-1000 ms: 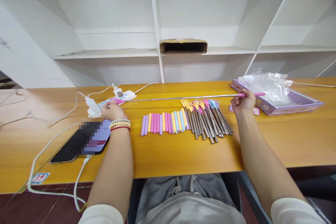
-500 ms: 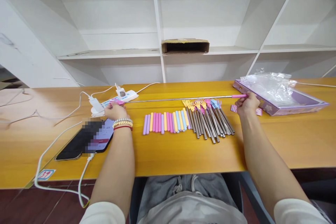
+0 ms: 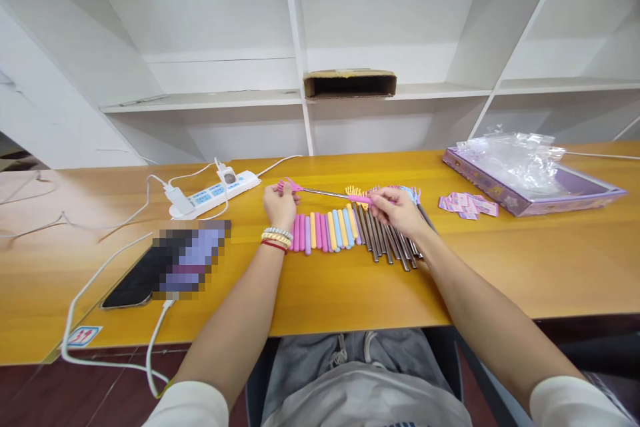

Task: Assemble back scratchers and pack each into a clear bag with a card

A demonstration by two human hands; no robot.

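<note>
A telescopic back scratcher (image 3: 325, 193) with a pink claw head and a pink handle spans the space between my hands, its steel rod partly drawn out. My left hand (image 3: 281, 205) is closed around the claw end. At the other end, my right hand (image 3: 397, 208) grips the pink handle. Below them lies a row of pink, purple, yellow and blue handle sleeves (image 3: 325, 232). Several steel rods with coloured claw heads (image 3: 387, 240) lie in a pile, partly hidden under my right hand and forearm.
A purple box lid (image 3: 530, 203) holding clear plastic bags (image 3: 515, 163) sits at the right, beside small pink cards (image 3: 467, 205). On the left are a white power strip (image 3: 215, 195), cables and phones (image 3: 135, 277). A cardboard box (image 3: 350, 85) rests on the shelf behind.
The back scratcher has become much shorter as both hands moved inward. My right hand has come left over the pile, uncovering the pink cards; my left hand has left the power strip.
</note>
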